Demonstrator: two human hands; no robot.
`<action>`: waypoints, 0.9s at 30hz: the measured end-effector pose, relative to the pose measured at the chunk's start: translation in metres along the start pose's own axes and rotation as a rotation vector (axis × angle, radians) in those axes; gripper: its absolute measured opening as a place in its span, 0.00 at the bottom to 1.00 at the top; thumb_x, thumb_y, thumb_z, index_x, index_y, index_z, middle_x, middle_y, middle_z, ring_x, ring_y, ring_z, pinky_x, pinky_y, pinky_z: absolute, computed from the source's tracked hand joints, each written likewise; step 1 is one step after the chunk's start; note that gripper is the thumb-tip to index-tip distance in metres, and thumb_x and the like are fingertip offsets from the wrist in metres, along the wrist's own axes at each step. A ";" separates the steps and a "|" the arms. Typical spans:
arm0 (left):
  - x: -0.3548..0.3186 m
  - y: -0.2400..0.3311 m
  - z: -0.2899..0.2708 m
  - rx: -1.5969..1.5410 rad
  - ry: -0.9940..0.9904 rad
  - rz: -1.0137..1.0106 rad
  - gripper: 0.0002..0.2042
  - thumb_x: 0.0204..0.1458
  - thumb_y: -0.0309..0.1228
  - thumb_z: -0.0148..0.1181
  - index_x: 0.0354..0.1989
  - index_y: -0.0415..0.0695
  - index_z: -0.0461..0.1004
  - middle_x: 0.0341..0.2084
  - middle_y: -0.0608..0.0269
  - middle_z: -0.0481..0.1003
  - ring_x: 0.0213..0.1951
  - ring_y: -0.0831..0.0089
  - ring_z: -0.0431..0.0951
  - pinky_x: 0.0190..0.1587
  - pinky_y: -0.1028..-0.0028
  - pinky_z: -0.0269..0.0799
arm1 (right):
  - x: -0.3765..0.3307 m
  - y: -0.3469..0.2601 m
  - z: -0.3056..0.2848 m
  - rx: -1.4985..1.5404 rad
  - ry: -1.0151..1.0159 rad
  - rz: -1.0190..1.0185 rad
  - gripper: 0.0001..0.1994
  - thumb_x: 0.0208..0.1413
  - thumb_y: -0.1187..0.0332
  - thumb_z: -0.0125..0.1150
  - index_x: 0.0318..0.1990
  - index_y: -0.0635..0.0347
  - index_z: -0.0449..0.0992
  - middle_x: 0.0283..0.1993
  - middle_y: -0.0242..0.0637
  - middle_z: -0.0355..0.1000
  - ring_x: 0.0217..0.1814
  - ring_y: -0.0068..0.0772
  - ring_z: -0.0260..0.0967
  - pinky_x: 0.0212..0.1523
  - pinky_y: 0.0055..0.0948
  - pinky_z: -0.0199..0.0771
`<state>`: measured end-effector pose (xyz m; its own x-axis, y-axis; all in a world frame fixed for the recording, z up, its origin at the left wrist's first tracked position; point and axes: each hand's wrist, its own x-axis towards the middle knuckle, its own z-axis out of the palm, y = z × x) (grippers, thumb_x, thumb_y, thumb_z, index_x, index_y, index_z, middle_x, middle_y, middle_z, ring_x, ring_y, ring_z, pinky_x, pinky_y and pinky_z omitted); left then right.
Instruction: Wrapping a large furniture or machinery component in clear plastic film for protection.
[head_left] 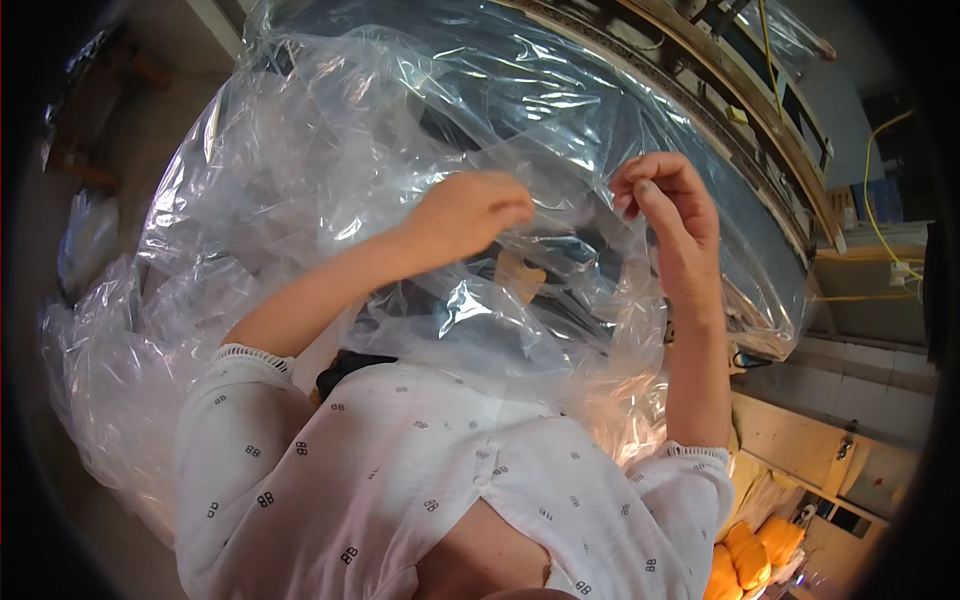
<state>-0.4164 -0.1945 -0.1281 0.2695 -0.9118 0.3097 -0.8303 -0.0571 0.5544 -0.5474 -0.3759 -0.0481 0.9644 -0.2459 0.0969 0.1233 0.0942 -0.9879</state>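
Note:
A large crumpled sheet of clear plastic film [330, 130] spreads in front of me, shiny and folded, over a dark surface. My left hand [475, 208] is above the middle of the film, slightly blurred. Its fingers curl inward, and whatever they may hold is hidden. To the right, my right hand [678, 215] is raised with thumb and fingers bent together at the film, pinching a thin part of it. Between and below the hands, a small tan patch [520, 275] shows through the plastic.
Beyond the film runs a long machine frame [740, 90] with wooden and metal rails. A yellow cable [872, 190] hangs at the right. Orange bundles [755, 550] lie at the lower right, near a tan cabinet [800, 440]. More film [130, 360] bunches at my left.

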 end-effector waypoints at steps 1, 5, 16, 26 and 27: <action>0.006 0.003 -0.018 -0.379 0.028 -0.169 0.08 0.50 0.33 0.54 0.31 0.42 0.70 0.25 0.69 0.69 0.29 0.77 0.67 0.37 0.77 0.61 | 0.003 -0.004 -0.004 -0.117 -0.027 -0.087 0.19 0.45 0.69 0.62 0.45 0.62 0.66 0.45 0.35 0.67 0.43 0.22 0.63 0.43 0.21 0.63; 0.030 0.004 -0.068 -0.883 0.012 -0.186 0.11 0.58 0.34 0.45 0.28 0.43 0.69 0.24 0.76 0.66 0.27 0.86 0.61 0.34 0.85 0.58 | 0.023 -0.020 0.006 -0.716 -0.056 -0.396 0.38 0.32 0.65 0.71 0.55 0.62 0.60 0.57 0.38 0.59 0.57 0.29 0.56 0.56 0.29 0.55; 0.047 0.000 -0.114 -0.682 0.167 -0.067 0.12 0.58 0.38 0.45 0.34 0.42 0.70 0.30 0.71 0.69 0.35 0.84 0.67 0.43 0.82 0.61 | 0.071 -0.034 0.037 -0.196 -0.023 -0.242 0.05 0.47 0.73 0.62 0.31 0.61 0.72 0.29 0.24 0.70 0.32 0.12 0.64 0.35 0.14 0.63; 0.067 0.023 -0.123 -0.526 0.495 0.000 0.05 0.51 0.27 0.56 0.32 0.39 0.72 0.27 0.71 0.72 0.31 0.83 0.70 0.37 0.82 0.66 | 0.082 -0.041 0.054 -0.435 0.010 -0.358 0.05 0.46 0.74 0.62 0.29 0.62 0.71 0.26 0.26 0.70 0.28 0.14 0.65 0.31 0.15 0.65; 0.064 0.024 -0.125 -0.533 0.544 -0.023 0.04 0.51 0.26 0.55 0.32 0.39 0.72 0.27 0.71 0.72 0.31 0.83 0.70 0.35 0.82 0.67 | 0.084 -0.040 0.053 -0.439 -0.006 -0.283 0.05 0.46 0.74 0.62 0.30 0.62 0.71 0.26 0.25 0.70 0.28 0.13 0.64 0.31 0.15 0.64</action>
<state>-0.3574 -0.2035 0.0018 0.6013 -0.5758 0.5540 -0.5106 0.2565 0.8207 -0.4590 -0.3495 0.0061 0.9091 -0.1975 0.3668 0.2707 -0.3892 -0.8805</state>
